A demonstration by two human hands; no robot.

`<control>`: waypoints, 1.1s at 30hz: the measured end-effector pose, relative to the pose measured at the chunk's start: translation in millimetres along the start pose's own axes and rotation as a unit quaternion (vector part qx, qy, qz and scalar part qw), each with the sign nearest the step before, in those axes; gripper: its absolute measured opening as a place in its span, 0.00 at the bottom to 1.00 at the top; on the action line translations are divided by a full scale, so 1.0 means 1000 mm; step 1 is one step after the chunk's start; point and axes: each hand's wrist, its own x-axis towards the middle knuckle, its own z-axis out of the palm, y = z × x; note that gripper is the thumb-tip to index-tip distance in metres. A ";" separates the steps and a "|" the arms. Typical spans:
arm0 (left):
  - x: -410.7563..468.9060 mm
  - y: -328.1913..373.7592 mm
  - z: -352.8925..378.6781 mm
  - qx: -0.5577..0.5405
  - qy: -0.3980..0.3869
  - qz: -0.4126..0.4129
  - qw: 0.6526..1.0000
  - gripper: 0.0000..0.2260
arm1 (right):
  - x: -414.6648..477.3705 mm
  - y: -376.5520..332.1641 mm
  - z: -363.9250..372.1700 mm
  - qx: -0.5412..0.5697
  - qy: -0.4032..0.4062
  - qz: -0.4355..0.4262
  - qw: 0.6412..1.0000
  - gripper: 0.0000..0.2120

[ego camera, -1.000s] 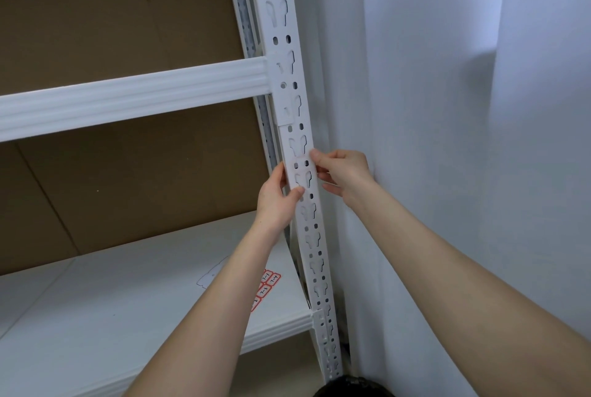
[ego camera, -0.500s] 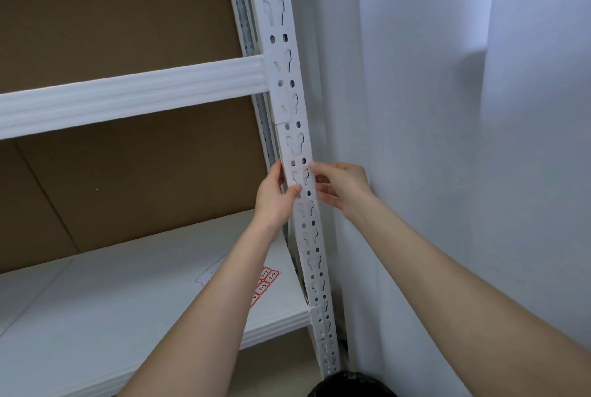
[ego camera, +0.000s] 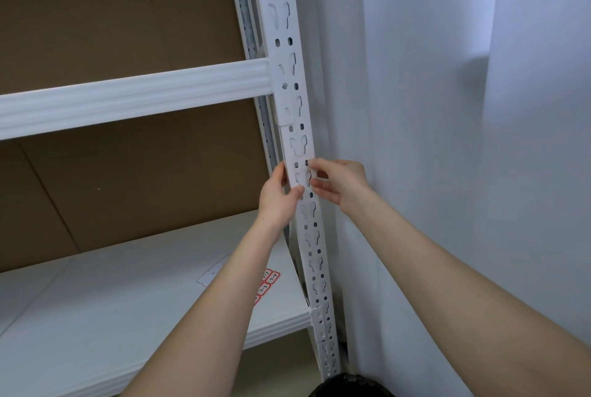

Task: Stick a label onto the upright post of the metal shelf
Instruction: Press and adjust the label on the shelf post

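Note:
The white metal shelf's upright post (ego camera: 281,22), punched with keyhole slots, runs from top centre down to the floor. A pale, see-through label strip (ego camera: 297,144) lies over the post's front face just below the crossbeam (ego camera: 128,96). My left hand (ego camera: 278,201) holds the strip's lower left edge, thumb on the post face. My right hand (ego camera: 342,182) pinches the lower right edge with its fingertips at the post's corner. The slots show through the strip.
A sheet of red-bordered labels (ego camera: 268,283) lies on the white shelf board (ego camera: 128,300), partly under my left forearm. Brown cardboard (ego camera: 128,188) backs the shelf. A white wall (ego camera: 447,140) stands close on the right. A dark object (ego camera: 348,385) sits at the post's foot.
Both hands stay on the strip at the post. My right fingertips have slid slightly down the post's edge, and the view has shifted a little.

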 end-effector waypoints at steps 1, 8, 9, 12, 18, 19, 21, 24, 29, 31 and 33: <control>0.000 0.000 0.000 0.000 0.000 -0.001 1.000 0.22 | 0.001 -0.002 0.000 -0.002 0.001 -0.003 1.000 0.10; 0.001 -0.001 0.000 0.004 0.002 -0.006 1.000 0.22 | 0.000 0.000 0.001 -0.012 0.002 -0.007 1.000 0.06; 0.001 -0.001 0.000 0.004 0.003 -0.006 1.000 0.22 | -0.001 -0.001 0.000 -0.006 -0.003 -0.004 1.000 0.06; 0.002 -0.001 0.000 0.003 0.003 -0.005 1.000 0.23 | 0.000 -0.005 0.000 -0.004 -0.007 -0.003 1.000 0.10; 0.001 0.000 0.001 0.007 0.005 -0.007 1.000 0.22 | 0.001 -0.004 0.003 -0.010 0.004 -0.011 1.000 0.08; 0.001 0.001 0.001 0.006 0.005 -0.006 1.000 0.22 | 0.000 -0.004 0.003 -0.009 0.005 -0.012 1.000 0.07; 0.001 0.002 0.001 0.006 0.005 -0.007 1.000 0.22 | -0.001 -0.005 0.002 -0.010 0.002 -0.010 1.000 0.06; 0.000 0.002 0.001 0.004 0.006 -0.010 1.000 0.22 | -0.003 -0.005 0.000 0.003 -0.007 -0.001 1.000 0.06; 0.001 0.002 0.001 0.001 0.008 -0.007 1.000 0.22 | -0.002 -0.004 0.002 0.009 0.001 0.001 1.000 0.07; 0.001 0.001 0.002 0.001 0.007 -0.007 1.000 0.22 | -0.001 -0.002 0.002 0.008 0.005 -0.001 1.000 0.08; 0.001 0.001 0.002 0.001 0.008 -0.003 1.000 0.22 | -0.003 -0.001 0.001 0.013 0.002 0.000 1.000 0.08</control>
